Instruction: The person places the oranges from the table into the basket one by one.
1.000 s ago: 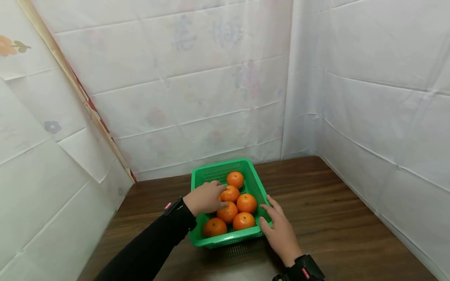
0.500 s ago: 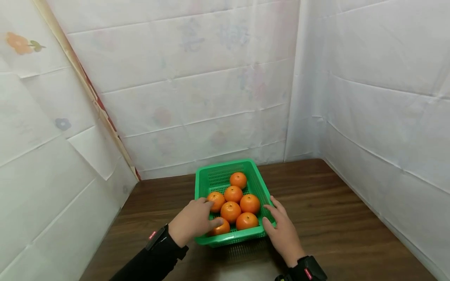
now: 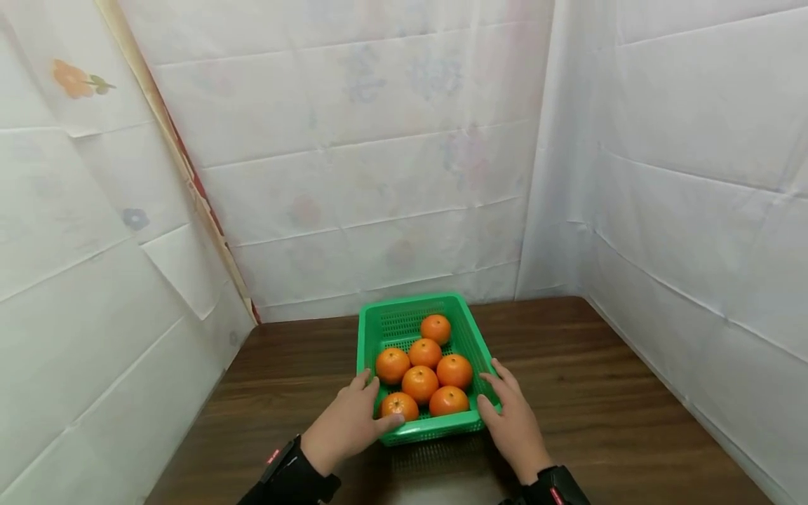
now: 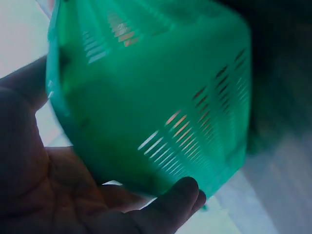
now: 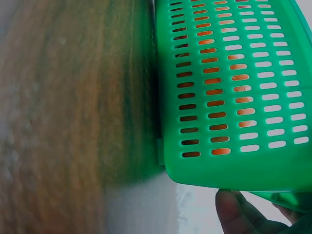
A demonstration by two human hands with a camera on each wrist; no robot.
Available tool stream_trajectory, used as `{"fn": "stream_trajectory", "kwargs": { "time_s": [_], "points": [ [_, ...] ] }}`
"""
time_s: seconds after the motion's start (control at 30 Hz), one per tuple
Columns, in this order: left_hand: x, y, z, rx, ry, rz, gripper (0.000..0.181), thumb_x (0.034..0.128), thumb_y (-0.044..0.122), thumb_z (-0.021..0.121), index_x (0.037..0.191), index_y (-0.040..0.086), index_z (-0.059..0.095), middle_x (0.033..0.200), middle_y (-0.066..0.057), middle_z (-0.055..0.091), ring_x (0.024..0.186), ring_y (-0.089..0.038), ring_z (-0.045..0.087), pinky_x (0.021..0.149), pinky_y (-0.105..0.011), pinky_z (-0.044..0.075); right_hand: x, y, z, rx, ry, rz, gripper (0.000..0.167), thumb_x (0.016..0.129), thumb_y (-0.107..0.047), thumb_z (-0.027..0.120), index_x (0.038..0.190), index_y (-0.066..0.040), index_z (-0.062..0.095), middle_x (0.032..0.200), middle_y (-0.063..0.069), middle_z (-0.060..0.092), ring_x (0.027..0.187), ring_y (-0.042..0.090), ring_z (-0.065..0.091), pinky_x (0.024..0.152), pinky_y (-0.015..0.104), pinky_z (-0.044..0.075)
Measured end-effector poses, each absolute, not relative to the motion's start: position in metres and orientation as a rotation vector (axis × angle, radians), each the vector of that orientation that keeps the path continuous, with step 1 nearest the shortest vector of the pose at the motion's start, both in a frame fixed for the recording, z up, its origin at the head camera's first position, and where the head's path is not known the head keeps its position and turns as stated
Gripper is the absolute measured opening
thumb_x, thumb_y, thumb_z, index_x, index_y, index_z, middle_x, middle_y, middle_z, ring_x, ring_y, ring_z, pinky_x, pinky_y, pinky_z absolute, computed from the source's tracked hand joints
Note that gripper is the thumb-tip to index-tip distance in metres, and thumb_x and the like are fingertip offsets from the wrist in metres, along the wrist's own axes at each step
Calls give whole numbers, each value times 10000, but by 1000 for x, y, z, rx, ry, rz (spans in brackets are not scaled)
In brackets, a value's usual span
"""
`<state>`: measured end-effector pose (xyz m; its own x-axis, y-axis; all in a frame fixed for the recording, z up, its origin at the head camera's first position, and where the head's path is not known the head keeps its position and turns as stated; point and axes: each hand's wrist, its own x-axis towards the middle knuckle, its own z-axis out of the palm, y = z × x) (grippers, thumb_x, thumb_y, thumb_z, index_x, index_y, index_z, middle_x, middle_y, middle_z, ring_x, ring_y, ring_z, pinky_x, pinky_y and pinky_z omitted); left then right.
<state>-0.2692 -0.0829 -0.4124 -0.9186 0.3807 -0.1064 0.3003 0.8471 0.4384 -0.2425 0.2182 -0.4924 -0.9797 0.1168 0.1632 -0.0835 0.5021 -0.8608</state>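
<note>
A green plastic basket [image 3: 435, 423] stands on the table with several oranges [image 3: 419, 384] inside, mostly toward its near end. My left hand [image 3: 347, 424] is at the near left corner, its fingers spread along the left rim and its thumb over the near rim by the closest orange. It holds no orange. In the left wrist view, thumb and fingers lie on different sides of the basket's corner. My right hand [image 3: 514, 428] holds the near right corner, fingers over the right rim. Its thumb [image 5: 229, 207] touches the rim's edge in the right wrist view.
The brown wooden table [image 3: 606, 393] extends to both sides of the basket. White sheeting [image 3: 379, 175] hangs close behind it, and more white sheeting [image 3: 707, 210] borders the right side. A tan strip [image 3: 189, 175] runs down the left corner.
My left hand has drawn back from over the oranges to the basket's near left corner, uncovering the oranges on that side. The right hand has stayed at its corner. The head view has shifted slightly.
</note>
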Motion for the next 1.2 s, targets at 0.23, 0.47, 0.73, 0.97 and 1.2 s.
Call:
{"fn": "stream_trajectory", "kwargs": {
  "time_s": [0.23, 0.47, 0.73, 0.97, 1.2],
  "points": [
    [-265, -86, -436, 526, 2780, 819, 982, 1044, 633, 582, 1664, -48, 241, 1788, -233, 29, 1530, -566, 358, 1183, -741, 467, -239, 217, -489, -30, -2543, 1483, 458, 1107, -283, 577, 1532, -114, 566, 1782, 12, 229, 1616, 376, 305, 1260, 723, 397],
    [-264, -85, -450, 557, 2876, 838, 945, 1058, 639, 549, 1652, -46, 282, 1788, -226, 51, 1635, -474, 185, 1278, -717, 372, -240, 218, -489, -40, -2549, 1487, 496, 1109, -303, 568, 1562, -105, 534, 1782, 33, 228, 1621, 381, 289, 1276, 722, 377],
    [-261, -82, -453, 522, 2985, 789, 914, 1047, 656, 552, 1649, 1, 341, 1775, -253, 98, 1616, -497, 230, 1243, -721, 425, -240, 217, -491, -40, -2550, 1457, 492, 1108, -291, 566, 1570, -125, 529, 1782, 47, 231, 1618, 390, 287, 1271, 728, 380],
    [-262, -85, -455, 542, 3009, 786, 919, 1045, 688, 519, 1647, 13, 354, 1776, -243, 116, 1643, -470, 160, 1268, -723, 391, -238, 214, -490, -46, -2541, 1444, 495, 1102, -285, 569, 1564, -114, 535, 1777, 68, 246, 1611, 405, 296, 1260, 738, 386],
    [-263, -90, -455, 576, 3023, 791, 910, 1055, 677, 510, 1647, 5, 349, 1771, -249, 140, 1648, -461, 152, 1274, -717, 387, -237, 211, -486, -62, -2557, 1444, 496, 1108, -302, 565, 1570, -124, 529, 1781, 50, 236, 1615, 389, 295, 1278, 730, 367]
  ]
}}
